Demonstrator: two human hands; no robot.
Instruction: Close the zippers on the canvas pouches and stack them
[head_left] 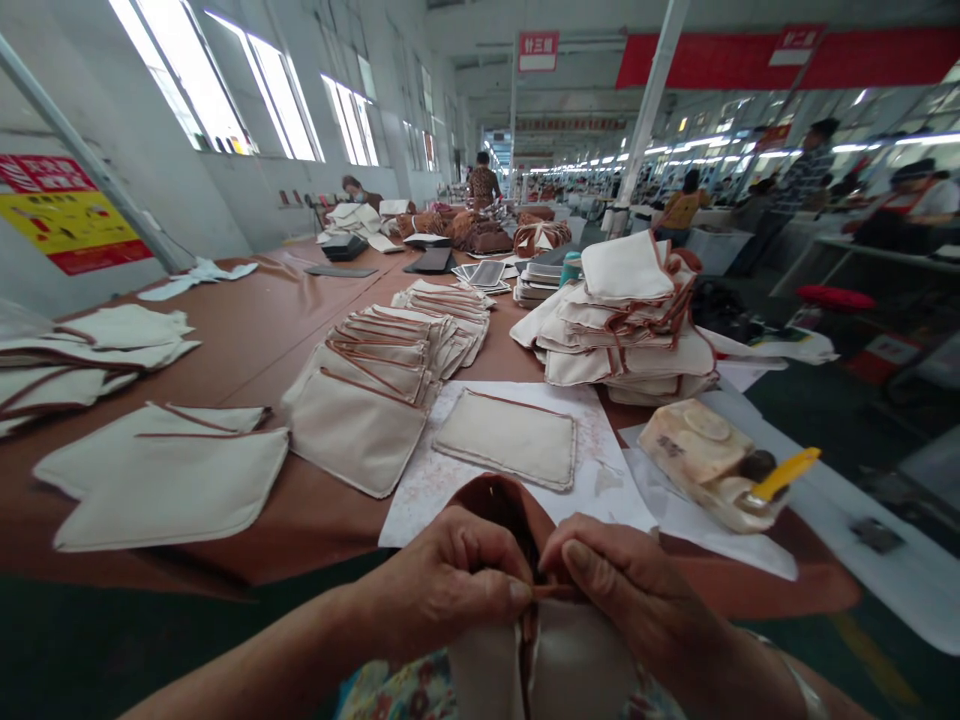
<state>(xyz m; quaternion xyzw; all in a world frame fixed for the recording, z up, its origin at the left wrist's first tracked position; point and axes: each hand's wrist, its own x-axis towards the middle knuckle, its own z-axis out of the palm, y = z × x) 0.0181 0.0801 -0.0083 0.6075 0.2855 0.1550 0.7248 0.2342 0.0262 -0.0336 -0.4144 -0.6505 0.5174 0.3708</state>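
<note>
My left hand point(450, 585) and my right hand point(626, 590) meet at the near edge of the table, both pinching a brown and cream fabric pouch point(499, 505) that bulges up between them. The fingers of both are curled tight on its brown trim. Just beyond lies a flat cream pouch point(510, 437) on a white paper sheet point(427, 480).
A fanned row of cream pouches point(390, 370) runs up the brown table point(247, 340). More flat pieces point(169, 470) lie left. A tall stack point(630, 330) stands right, with a glue pot and yellow-handled brush point(720, 465) near it. People work far back.
</note>
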